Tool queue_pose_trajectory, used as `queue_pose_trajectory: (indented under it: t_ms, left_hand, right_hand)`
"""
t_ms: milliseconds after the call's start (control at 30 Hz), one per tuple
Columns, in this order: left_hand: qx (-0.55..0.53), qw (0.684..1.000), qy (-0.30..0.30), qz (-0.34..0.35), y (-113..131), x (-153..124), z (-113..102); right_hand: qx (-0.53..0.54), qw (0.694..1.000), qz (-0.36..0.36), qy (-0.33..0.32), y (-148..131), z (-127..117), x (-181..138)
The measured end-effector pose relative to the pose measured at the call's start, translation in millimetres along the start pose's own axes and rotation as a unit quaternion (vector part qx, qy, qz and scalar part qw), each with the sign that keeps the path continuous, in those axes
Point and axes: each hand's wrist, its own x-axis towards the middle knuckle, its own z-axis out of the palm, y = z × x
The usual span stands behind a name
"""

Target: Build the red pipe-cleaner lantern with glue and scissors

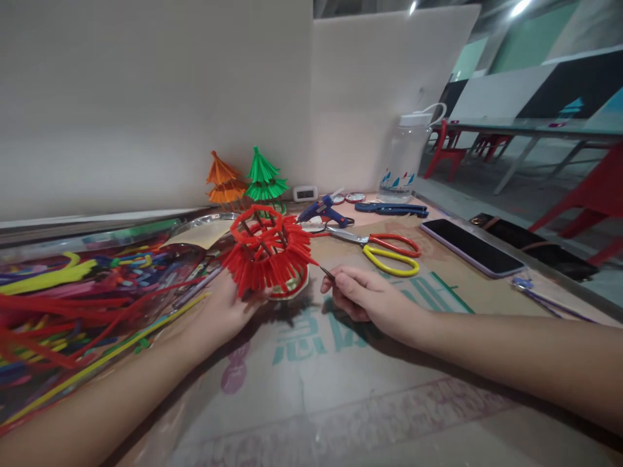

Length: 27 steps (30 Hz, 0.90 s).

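A red pipe-cleaner pavilion model [265,250], with a fringed roof and an open ring on top, stands tilted in front of me. My left hand [231,305] is closed around its lower left side, with the fingers mostly hidden behind the fringe. Under the roof a pale round base [289,285] shows. In a pinch, my right hand [357,292] holds a thin dark pointed tool [327,272], perhaps tweezers. Its tip is at or very near the right edge of the red fringe. Just beyond lie scissors [372,243] with one red and one yellow handle.
Left: a tray of coloured pipe cleaners [97,305]. Behind stand orange [224,178] and green [265,175] tiered models, a small clock [305,193] and a blue glue gun [325,211]. Right: pliers [392,209], a water bottle [402,159] and a phone [470,246].
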Motion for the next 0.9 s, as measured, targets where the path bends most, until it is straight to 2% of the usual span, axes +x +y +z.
queue_pose_trajectory:
  t_ms: [200, 333, 467, 900]
  left_hand:
    - [0.021, 1.0, -0.011, 0.004, 6, 1, -1]
    - [0.005, 1.0, -0.007, 0.009, 13, 3, -3]
    - [-0.016, 0.999, -0.031, 0.006, 16, 3, -4]
    - [0.0, 0.999, -0.031, 0.016, 21, 4, -8]
  right_hand:
    - [-0.008, 1.0, -0.002, -0.002, 0, 0, 0]
    - [-0.006, 1.0, -0.005, -0.007, 0, 0, 1]
    - [-0.005, 1.0, -0.006, -0.01, 1, 0, 1]
    - [0.002, 1.0, -0.005, -0.02, 0, -1, 0]
